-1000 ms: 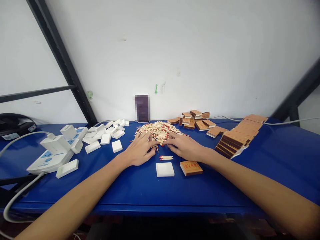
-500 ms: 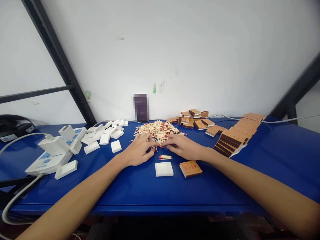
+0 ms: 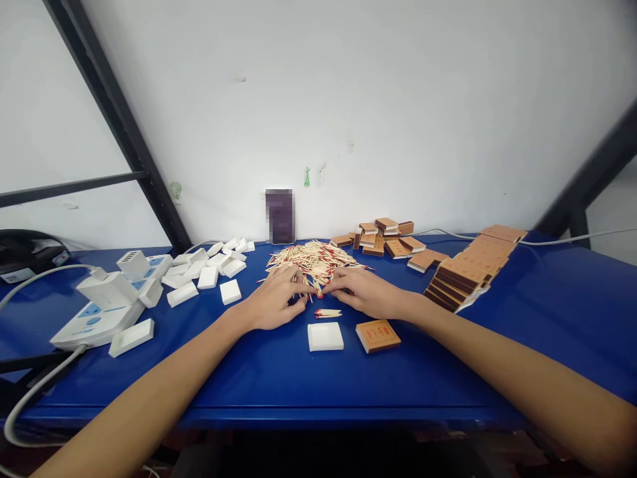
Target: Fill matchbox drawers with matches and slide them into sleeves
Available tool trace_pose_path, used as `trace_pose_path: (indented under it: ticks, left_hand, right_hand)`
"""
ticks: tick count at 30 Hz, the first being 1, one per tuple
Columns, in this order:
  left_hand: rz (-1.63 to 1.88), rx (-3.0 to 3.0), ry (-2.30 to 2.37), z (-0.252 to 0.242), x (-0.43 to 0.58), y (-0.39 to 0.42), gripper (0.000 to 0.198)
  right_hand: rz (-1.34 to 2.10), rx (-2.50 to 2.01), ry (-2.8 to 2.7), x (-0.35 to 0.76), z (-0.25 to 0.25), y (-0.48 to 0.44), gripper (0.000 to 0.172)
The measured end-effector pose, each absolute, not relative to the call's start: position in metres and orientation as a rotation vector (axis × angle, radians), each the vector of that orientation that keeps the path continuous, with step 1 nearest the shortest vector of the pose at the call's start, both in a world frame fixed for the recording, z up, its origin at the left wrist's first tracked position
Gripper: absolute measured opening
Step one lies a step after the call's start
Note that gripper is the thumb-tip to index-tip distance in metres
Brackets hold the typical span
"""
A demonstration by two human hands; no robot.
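A heap of red-tipped matches [image 3: 313, 255] lies on the blue table in the middle of the head view. My left hand [image 3: 279, 297] rests at its front left, index finger stretched out and thumb apart. From the right, my right hand [image 3: 365, 293] reaches in with its index finger extended. Both index fingertips touch or nearly touch a few matches [image 3: 320, 293] at the heap's near edge. Closer to me is a small separate bunch of matches [image 3: 328, 313]. A white inner tray [image 3: 325, 337] and an orange matchbox [image 3: 378, 336] lie in front of it.
White matchbox trays [image 3: 208, 277] are scattered left of the heap. Orange matchboxes [image 3: 385, 239] are piled behind on the right, beside stacked flat sleeves [image 3: 472, 265]. A power strip [image 3: 97, 325] with chargers and cables occupies the left. A dark pixelated object [image 3: 281, 216] leans on the wall.
My left index fingertip has moved slightly right, closer to the right one, with a few matches now visible between them. The bunch, tray and matchbox lie as before.
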State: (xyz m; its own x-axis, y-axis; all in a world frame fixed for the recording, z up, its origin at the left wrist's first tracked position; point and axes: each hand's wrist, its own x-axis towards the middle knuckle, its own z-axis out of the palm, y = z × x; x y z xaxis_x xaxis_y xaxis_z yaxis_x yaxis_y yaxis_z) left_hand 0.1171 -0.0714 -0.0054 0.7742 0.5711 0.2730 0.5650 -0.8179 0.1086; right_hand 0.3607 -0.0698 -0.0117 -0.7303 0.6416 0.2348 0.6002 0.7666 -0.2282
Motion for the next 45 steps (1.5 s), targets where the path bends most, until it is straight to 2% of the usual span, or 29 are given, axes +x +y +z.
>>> trace_pose_path:
  ticks: [10,14,17,26,45]
  left_hand:
    - [0.446,2.932,0.823,-0.0058,0.1182,-0.0705,0.039]
    - [0.458,2.938,0.817,-0.0061,0.1183,-0.0711,0.042]
    - [0.498,2.943,0.847,-0.0062,0.1186,-0.0714,0.044]
    - [0.507,2.937,0.886,-0.0088,0.1183,-0.0707,0.035]
    - [0.532,2.933,0.903,-0.0046,0.1181,-0.0731,0.029]
  right_hand:
    - [0.148,-1.009,-2.61,0.3589,-0.008,-0.0726,0.019]
    - [0.239,-0.976,-2.57,0.3593,-0.006,-0.0724,0.025]
    - [0.173,-0.997,-2.589,0.3615,-0.0071,-0.0705,0.029]
    - [0.12,-1.085,-2.637,0.3603,-0.0113,-0.0701,0.032]
    - [0.231,-1.045,-2.637,0.362,-0.0068,-0.0764,0.023]
